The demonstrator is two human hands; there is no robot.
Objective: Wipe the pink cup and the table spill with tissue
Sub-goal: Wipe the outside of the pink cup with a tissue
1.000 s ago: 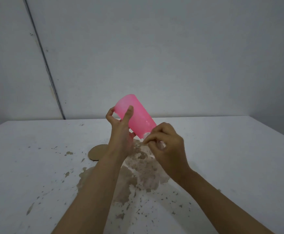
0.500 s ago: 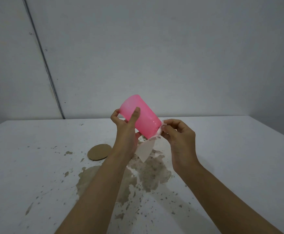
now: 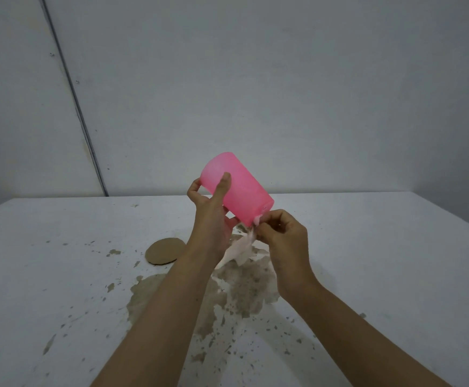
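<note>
Cup light, rigid, tilted; left hand clasps its base, right hand pinches limp tissue at rim.

Both hands raised, left gripping, right pinching.

The white table carries a brown spill beneath the hands, and left of the left hand a disc, perhaps cardboard.

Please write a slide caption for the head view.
Left hand tilts pink plastic cup; right hand wipes with white tissue.
</note>
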